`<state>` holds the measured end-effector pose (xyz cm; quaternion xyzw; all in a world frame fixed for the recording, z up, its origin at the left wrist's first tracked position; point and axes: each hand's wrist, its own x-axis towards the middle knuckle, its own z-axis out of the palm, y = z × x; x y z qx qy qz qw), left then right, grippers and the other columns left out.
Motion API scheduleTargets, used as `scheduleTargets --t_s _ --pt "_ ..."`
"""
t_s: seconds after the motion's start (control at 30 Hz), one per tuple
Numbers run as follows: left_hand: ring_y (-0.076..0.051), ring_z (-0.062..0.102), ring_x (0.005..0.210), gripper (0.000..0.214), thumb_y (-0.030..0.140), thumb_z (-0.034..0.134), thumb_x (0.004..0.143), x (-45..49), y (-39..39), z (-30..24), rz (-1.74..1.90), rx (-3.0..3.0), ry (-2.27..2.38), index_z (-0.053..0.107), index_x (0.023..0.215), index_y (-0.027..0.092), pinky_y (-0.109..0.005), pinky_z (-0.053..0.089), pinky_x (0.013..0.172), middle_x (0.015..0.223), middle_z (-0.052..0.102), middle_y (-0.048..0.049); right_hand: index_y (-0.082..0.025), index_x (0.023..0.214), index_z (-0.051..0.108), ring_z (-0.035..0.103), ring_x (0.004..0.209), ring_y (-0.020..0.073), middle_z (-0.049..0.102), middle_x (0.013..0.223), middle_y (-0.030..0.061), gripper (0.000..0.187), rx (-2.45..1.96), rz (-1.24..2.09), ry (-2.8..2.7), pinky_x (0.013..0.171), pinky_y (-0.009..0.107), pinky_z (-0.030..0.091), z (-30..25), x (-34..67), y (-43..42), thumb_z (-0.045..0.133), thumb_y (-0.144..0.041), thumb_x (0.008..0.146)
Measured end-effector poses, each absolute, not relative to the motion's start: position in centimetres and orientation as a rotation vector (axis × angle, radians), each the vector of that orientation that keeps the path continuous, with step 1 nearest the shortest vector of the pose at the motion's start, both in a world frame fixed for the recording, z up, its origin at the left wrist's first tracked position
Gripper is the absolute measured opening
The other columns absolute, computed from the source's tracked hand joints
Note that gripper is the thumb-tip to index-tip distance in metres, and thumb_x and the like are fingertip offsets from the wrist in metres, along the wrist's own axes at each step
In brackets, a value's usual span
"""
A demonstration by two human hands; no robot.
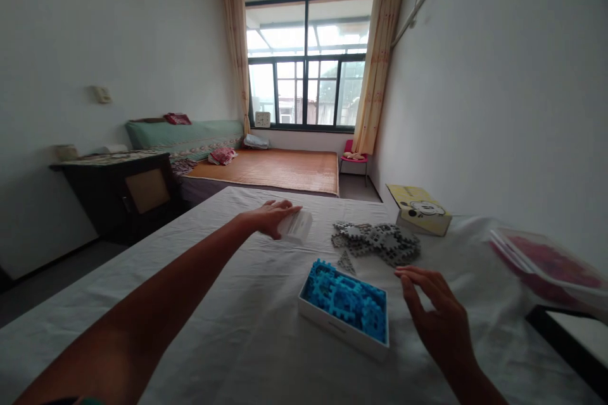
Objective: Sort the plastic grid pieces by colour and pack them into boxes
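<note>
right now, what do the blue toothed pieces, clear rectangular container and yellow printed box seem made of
Blue toothed pieces: likely smooth moulded plastic, repeated teeth. Clear rectangular container: probably glossy plastic, looks see-through. Yellow printed box: probably smooth cardboard, flat printed panels.

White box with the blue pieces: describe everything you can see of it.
The white box is shallow, rectangular and open-topped, perhaps plastic or card, with a narrow slot-like mark on its near wall. It lies flat, at an angle, on the white cloth. Blue toothed pieces fill it in a jumble, some rising above the rim. The right hand is beside it, apart; neither hand touches it.
</note>
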<state>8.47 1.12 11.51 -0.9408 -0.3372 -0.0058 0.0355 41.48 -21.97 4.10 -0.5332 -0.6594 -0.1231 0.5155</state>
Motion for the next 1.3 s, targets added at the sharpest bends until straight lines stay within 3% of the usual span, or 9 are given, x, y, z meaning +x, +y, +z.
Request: scheduleTargets --t_s 0.07,0.2,0.43,0.6,0.77,1.0,1.3 --pt "-0.031 0.04 0.123 0.107 0.04 0.073 0.058 9.9 -1.1 13.8 -0.102 -2.944 -0.969 0.012 0.145 0.03 -0.041 0.031 0.101 0.138 0.036 -0.0097 -0.025 0.093 0.064 0.058 0.094 0.0216 0.065 0.095 0.0057 0.014 -1.267 -0.284 -1.564 0.086 0.039 0.046 4.3 41.4 -22.1 0.053 -0.028 0.086" --pt "-0.028 0.045 0.118 0.101 0.045 0.072 0.061 13.1 -4.7 16.6 -0.041 -3.075 -0.75 0.016 0.145 0.033 -0.033 0.036 0.098 0.136 0.038 -0.0047 -0.025 0.097 0.065 0.059 0.097 0.0218 0.066 0.097 0.0059 0.02 -1.293 -0.138 -1.635 0.087 0.038 0.047 4.1 41.1 -22.1 0.05 -0.033 0.087" --pt "-0.028 0.044 0.118 0.101 0.044 0.073 0.059 12.1 -5.2 16.9 -0.096 -3.015 -0.856 0.02 0.144 0.031 -0.034 0.036 0.099 0.134 0.039 -0.0055 -0.023 0.125 0.054 0.048 0.121 0.0208 0.06 0.123 0.0067 0.04 -1.223 0.259 -2.094 0.1 0.038 0.041 6.4 37.6 -20.6 0.032 -0.035 0.094" --pt "-0.028 0.045 0.117 0.101 0.043 0.074 0.058 10.2 -5.6 15.9 -0.16 -3.008 -0.921 0.021 0.143 0.032 -0.034 0.038 0.097 0.133 0.04 -0.0058 -0.021 0.127 0.052 0.05 0.119 0.0218 0.06 0.124 0.0083 0.045 -1.236 0.294 -2.293 0.1 0.037 0.039 7.1 35.2 -16.7 0.03 -0.041 0.094" --pt "-0.028 0.045 0.118 0.101 0.04 0.075 0.058 8.3 -6.1 15.4 -0.252 -3.021 -0.94 0.023 0.143 0.029 -0.034 0.037 0.1 0.133 0.04 -0.0066 -0.032 0.12 0.057 0.054 0.114 0.0185 0.065 0.115 0.0 0.039 -1.144 0.349 -2.395 0.096 0.034 0.042 6.5 34.0 -15.7 0.028 -0.038 0.095" --pt "-0.029 0.043 0.12 0.099 0.039 0.075 0.06 9.1 -9.0 16.3 -0.289 -3.094 -0.87 0.022 0.144 0.029 -0.036 0.036 0.101 0.135 0.039 -0.0077 -0.023 0.118 0.059 0.051 0.116 0.0221 0.063 0.118 0.0063 0.045 -1.323 0.226 -1.976 0.099 0.039 0.039 7.2 36.8 -15.8 0.029 -0.045 0.093" --pt "-0.031 0.042 0.121 0.094 0.048 0.072 0.063 17.4 -13.1 15.6 0.026 -3.252 -0.486 0.024 0.143 0.033 -0.043 0.031 0.102 0.136 0.039 -0.0081 -0.02 0.103 0.065 0.062 0.096 0.0227 0.068 0.103 0.0093 0.049 -1.541 0.217 -1.473 0.083 0.034 0.047 3.6 43.8 -17.4 0.03 -0.052 0.089"
